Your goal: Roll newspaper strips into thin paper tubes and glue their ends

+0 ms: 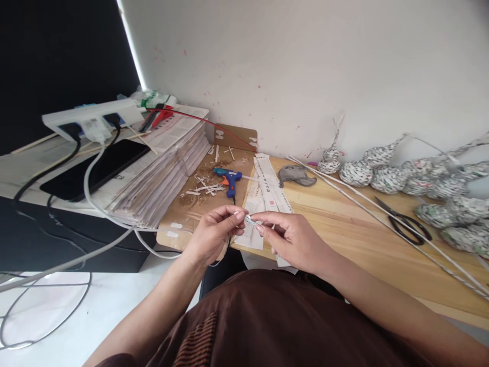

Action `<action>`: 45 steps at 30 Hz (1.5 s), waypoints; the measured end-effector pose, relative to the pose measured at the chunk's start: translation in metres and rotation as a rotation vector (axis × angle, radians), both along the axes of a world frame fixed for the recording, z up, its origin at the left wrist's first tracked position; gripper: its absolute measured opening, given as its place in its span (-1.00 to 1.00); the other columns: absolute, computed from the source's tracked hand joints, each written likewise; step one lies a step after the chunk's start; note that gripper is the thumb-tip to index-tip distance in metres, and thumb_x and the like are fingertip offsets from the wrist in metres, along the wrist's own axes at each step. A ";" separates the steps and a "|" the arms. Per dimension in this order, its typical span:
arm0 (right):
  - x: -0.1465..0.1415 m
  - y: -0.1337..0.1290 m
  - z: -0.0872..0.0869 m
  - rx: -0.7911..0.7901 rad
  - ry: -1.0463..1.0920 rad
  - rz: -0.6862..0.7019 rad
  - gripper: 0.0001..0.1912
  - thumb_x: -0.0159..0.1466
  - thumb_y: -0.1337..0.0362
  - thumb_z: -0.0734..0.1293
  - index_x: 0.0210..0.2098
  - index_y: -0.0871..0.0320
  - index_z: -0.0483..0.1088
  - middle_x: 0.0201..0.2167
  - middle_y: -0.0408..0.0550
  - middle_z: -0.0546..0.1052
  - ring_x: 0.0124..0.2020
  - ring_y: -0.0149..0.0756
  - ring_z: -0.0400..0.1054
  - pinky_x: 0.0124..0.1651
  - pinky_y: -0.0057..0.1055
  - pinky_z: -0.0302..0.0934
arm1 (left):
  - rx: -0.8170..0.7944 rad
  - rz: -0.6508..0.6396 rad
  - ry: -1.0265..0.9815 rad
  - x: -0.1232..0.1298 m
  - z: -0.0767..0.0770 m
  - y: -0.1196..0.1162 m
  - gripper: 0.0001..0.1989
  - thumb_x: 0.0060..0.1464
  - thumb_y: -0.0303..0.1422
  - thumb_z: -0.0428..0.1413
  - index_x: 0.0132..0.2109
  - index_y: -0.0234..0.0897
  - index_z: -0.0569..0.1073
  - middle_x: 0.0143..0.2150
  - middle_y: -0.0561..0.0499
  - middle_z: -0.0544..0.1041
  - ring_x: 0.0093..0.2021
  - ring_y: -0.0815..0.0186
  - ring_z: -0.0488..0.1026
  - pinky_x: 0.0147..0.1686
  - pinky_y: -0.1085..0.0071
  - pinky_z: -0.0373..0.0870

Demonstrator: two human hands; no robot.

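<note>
My left hand (pixel 219 229) and my right hand (pixel 292 237) meet in front of my body, above the table's front edge. Between their fingertips is a small strip of printed paper (pixel 250 220), pinched from both sides. Its exact shape is mostly covered by my fingers. Just beyond the hands lie long newspaper strips (pixel 269 178) on the wood. A blue hot glue gun (pixel 231 181) rests on a stained cardboard sheet (pixel 183 204), among white paper scraps (pixel 208 187).
A stack of newspapers (pixel 164 163) stands left, carrying a phone (pixel 95 168) and a power strip (pixel 91 120) with cables. At right are black scissors (pixel 408 227), long paper rods (pixel 367 196), a grey cloth (pixel 296 175) and several woven paper gourds (pixel 357 173) along the wall.
</note>
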State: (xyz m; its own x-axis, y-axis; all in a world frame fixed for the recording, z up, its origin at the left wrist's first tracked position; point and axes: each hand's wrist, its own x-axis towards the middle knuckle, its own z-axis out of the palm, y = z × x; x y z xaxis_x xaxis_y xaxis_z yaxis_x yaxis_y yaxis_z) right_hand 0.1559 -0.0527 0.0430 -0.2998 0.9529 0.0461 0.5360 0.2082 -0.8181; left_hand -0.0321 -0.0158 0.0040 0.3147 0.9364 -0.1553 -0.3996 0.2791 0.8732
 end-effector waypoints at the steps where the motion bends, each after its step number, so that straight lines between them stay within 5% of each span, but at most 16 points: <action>1: 0.000 0.001 -0.001 -0.041 0.028 0.003 -0.68 0.31 0.21 0.23 0.01 0.09 0.45 -0.41 -0.09 0.55 -0.60 -0.47 0.35 -0.50 -0.50 0.24 | 0.009 -0.003 -0.002 -0.001 -0.001 0.000 -0.82 -0.08 -0.35 0.30 -0.30 -0.35 0.57 -0.42 0.00 0.49 -0.41 0.44 0.42 -0.40 0.56 0.37; 9: 0.000 0.007 -0.011 -0.301 0.243 0.076 -0.64 0.33 0.19 0.19 0.08 0.10 0.36 -0.43 -0.13 0.48 -0.66 -0.51 0.34 -0.58 -0.53 0.26 | 0.045 -0.062 -0.005 -0.010 -0.005 -0.002 -0.82 -0.05 -0.34 0.28 -0.30 -0.33 0.52 -0.48 0.02 0.46 -0.44 0.42 0.41 -0.42 0.52 0.39; 16: -0.006 0.005 -0.011 -0.018 0.013 0.067 -0.65 0.30 0.19 0.25 0.07 0.05 0.40 -0.45 -0.15 0.53 -0.57 -0.45 0.38 -0.41 -0.47 0.31 | -0.014 0.015 -0.043 -0.007 -0.005 -0.002 -0.80 -0.09 -0.33 0.31 -0.37 -0.34 0.47 -0.52 0.05 0.43 -0.48 0.45 0.38 -0.47 0.57 0.35; 22: -0.006 0.006 -0.017 0.337 -0.255 0.115 -0.61 0.35 0.23 0.20 0.16 -0.01 0.32 -0.14 -0.06 0.57 -0.27 -0.31 0.47 -0.17 -0.40 0.29 | -0.018 0.051 -0.024 -0.005 -0.006 -0.001 -0.81 -0.08 -0.32 0.30 -0.36 -0.34 0.48 -0.50 0.05 0.44 -0.48 0.47 0.38 -0.48 0.59 0.35; 30: -0.006 0.007 -0.023 0.436 -0.538 0.154 -0.58 0.38 0.28 0.13 0.21 0.05 0.25 -0.36 -0.03 0.54 -0.38 -0.31 0.43 -0.30 -0.41 0.24 | 0.017 0.058 0.012 -0.008 -0.012 0.000 -0.81 -0.06 -0.32 0.29 -0.35 -0.35 0.49 -0.52 0.04 0.44 -0.49 0.47 0.37 -0.49 0.59 0.33; 45: 0.001 0.000 -0.019 0.436 -0.389 0.162 -0.63 0.38 0.24 0.15 0.15 0.04 0.28 -0.23 -0.06 0.58 -0.31 -0.34 0.47 -0.25 -0.44 0.28 | 0.107 -0.055 0.049 -0.004 -0.014 0.002 -0.82 0.05 -0.29 0.21 -0.37 -0.32 0.42 -0.53 0.08 0.42 -0.53 0.49 0.31 -0.53 0.59 0.27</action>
